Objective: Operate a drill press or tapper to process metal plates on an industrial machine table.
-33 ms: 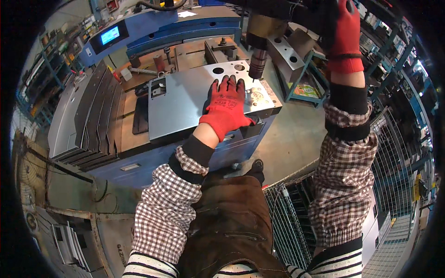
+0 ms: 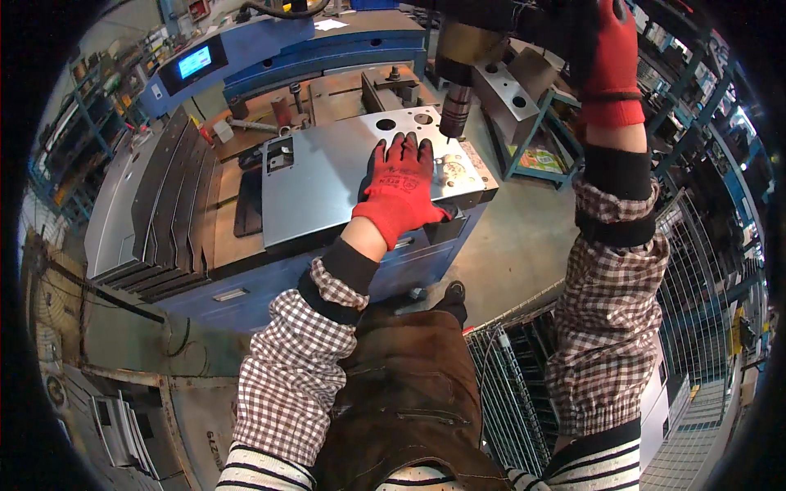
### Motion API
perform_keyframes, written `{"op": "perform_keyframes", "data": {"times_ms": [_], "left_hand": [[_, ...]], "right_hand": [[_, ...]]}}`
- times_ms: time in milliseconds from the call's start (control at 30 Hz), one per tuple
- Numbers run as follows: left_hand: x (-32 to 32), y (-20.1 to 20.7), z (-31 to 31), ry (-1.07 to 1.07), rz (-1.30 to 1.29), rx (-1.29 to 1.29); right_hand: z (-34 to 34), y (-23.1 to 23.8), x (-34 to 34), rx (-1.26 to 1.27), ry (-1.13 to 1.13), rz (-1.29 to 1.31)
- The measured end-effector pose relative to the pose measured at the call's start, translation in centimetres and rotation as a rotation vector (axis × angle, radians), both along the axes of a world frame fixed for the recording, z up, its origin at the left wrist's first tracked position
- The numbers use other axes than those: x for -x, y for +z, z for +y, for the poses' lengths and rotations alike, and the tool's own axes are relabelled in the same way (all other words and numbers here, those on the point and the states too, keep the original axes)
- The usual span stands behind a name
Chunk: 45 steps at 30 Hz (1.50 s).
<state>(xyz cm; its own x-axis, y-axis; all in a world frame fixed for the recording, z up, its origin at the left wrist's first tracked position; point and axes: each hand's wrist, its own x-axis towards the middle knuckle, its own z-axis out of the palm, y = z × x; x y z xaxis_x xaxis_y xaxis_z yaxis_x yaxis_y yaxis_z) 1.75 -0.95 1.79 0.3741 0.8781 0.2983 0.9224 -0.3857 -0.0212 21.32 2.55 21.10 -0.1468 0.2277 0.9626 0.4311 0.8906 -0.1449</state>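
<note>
My left hand (image 2: 399, 184), in a red glove with dark fingertips, lies flat on a silver metal panel (image 2: 311, 192) with its fingers stretched out. The panel rests on the machine table and has round holes and a rectangular cutout. Just right of my fingertips, a drill chuck (image 2: 455, 113) points down over the panel's right end, close to its surface. My right hand (image 2: 611, 61), gloved alike, is raised at the upper right beside the dark drill head. Its fingers look curled, partly hidden and cut off by the picture's edge; what they grip cannot be made out.
Several bent metal panels (image 2: 155, 192) stand on the table's left end. A control screen (image 2: 195, 62) and loose tools lie beyond the panel. At right are a teal rack (image 2: 536, 147) with metal boxes on it and a wire cage (image 2: 696, 270); a wire basket (image 2: 512, 393) stands by my legs.
</note>
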Motion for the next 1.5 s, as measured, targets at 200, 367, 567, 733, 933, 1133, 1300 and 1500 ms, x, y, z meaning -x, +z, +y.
{"op": "perform_keyframes", "data": {"times_ms": [200,367,567,733,933,1133,1300,1500], "left_hand": [[-0.3,0.1,0.0,-0.012,-0.027,-0.019],[0.0,0.2,-0.3,0.023,-0.041,0.020],[-0.2,0.3,-0.2,0.030,-0.037,0.035],[-0.5,0.9,-0.4,0.037,-0.032,0.051],[-0.5,0.8,-0.3,0.035,-0.042,0.044],[-0.5,0.8,0.2,0.034,-0.053,0.040],[0.0,0.2,0.6,0.015,-0.067,0.012],[0.3,0.0,1.5,0.016,-0.037,0.071]], "right_hand": [[2.0,-0.5,-4.3,-0.116,-0.008,-0.025],[7.0,-15.5,-5.3,0.676,0.274,0.532],[0.4,-18.3,1.1,0.950,0.184,0.090],[4.7,-21.9,0.6,0.792,-0.188,-0.157],[3.4,-20.7,1.6,0.638,-0.383,-0.286],[2.1,-19.0,-0.5,0.558,-0.607,-0.452],[2.1,-17.8,-5.4,0.783,-0.419,-0.087],[1.5,-14.3,-8.1,0.693,-0.700,-0.469]]}}
